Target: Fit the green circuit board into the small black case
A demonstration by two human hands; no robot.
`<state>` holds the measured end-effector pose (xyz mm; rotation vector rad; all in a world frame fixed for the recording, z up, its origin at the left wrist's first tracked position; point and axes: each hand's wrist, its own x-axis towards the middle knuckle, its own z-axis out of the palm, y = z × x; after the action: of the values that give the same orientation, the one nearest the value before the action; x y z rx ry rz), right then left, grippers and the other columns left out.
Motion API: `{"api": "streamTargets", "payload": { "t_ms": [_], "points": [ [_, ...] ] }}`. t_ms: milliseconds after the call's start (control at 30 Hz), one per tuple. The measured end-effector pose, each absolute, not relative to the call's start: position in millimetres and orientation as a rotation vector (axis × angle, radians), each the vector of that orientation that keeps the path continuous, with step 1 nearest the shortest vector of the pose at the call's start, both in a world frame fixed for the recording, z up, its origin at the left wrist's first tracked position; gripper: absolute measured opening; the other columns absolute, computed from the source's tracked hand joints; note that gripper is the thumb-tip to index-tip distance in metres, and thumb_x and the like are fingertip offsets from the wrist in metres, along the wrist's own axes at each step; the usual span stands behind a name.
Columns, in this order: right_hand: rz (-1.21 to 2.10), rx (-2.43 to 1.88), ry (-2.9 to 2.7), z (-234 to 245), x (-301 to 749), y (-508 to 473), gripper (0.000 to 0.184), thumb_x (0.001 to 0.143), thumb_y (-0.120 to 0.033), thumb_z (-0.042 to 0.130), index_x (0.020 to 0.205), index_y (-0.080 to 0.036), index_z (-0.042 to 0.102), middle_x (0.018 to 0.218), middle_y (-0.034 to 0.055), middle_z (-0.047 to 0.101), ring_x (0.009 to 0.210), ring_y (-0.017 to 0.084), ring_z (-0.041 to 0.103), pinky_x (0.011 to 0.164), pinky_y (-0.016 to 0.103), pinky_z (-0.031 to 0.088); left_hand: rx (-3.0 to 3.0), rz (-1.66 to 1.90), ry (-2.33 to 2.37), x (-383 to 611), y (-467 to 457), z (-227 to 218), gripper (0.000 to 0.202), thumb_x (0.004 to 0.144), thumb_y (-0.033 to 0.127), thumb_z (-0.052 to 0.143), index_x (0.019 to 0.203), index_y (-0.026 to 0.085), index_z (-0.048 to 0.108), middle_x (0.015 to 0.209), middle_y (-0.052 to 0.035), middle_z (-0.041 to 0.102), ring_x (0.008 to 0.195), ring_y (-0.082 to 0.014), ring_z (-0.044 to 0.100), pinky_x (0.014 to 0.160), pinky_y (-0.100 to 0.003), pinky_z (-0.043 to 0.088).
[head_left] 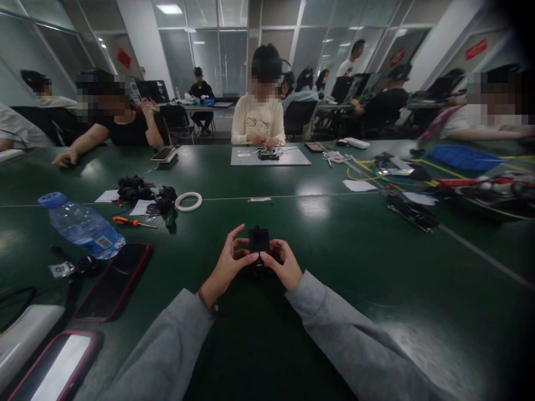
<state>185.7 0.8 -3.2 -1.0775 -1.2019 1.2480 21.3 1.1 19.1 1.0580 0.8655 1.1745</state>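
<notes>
As our left hand (228, 266) and right hand (287, 264) pinch a black device (259, 239) over the green table (355, 278), we seem to be steadying it, and the next move needs even pressure.

Blk device (259, 240) btwn L fingers (246, 260) & R fingers (273, 264)

2 mottled grey sleeves (167, 334), 1 thin dark bracelet (203, 298) around the left wrist (211, 289)

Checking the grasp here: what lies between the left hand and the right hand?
The head view shows a boxy black device, held by the left hand and right hand.
</notes>
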Motion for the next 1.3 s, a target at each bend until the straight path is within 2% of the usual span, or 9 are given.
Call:
{"api": "streamTargets", "payload": {
  "t_ms": [467,700,1300],
  "points": [
    [1.249,-1.120,-1.202,-0.5,188.8,1.6,0.052,0.073,-0.059,0.065,0.104,-0.022,0.048,0.095,0.0045,0.058,0.092,0.020,0.058,0.082,0.036,0.049,0.986,1.156,0.848,21.0,1.9,18.6,0.078,0.072,0.025,0.072,0.138,0.034,0.032,0.112,-0.0050,0.055,0.100,-0.0198,0.058,0.092,-0.042,0.045],
    [1.249,-1.114,-1.218,-3.1,189.4,1.3,0.050,0.076,-0.058,0.063,0.107,-0.022,0.047,0.096,0.0050,0.057,0.093,0.020,0.057,0.082,0.037,0.049,0.978,1.150,0.854,20.3,1.8,19.6,0.077,0.072,0.026,0.072,0.138,0.034,0.033,0.113,-0.0058,0.056,0.103,-0.0211,0.058,0.094,-0.043,0.045],
    [1.327,-0.960,-1.317,-5.2,188.7,-0.2,0.055,0.076,-0.037,0.065,0.120,-0.023,0.035,0.108,0.0073,0.053,0.105,0.022,0.054,0.092,0.043,0.045,0.955,1.192,0.840,20.6,2.0,18.0,0.076,0.072,0.026,0.073,0.137,0.031,0.034,0.115,-0.0065,0.056,0.102,-0.0202,0.058,0.094,-0.043,0.045]
  ]
}}
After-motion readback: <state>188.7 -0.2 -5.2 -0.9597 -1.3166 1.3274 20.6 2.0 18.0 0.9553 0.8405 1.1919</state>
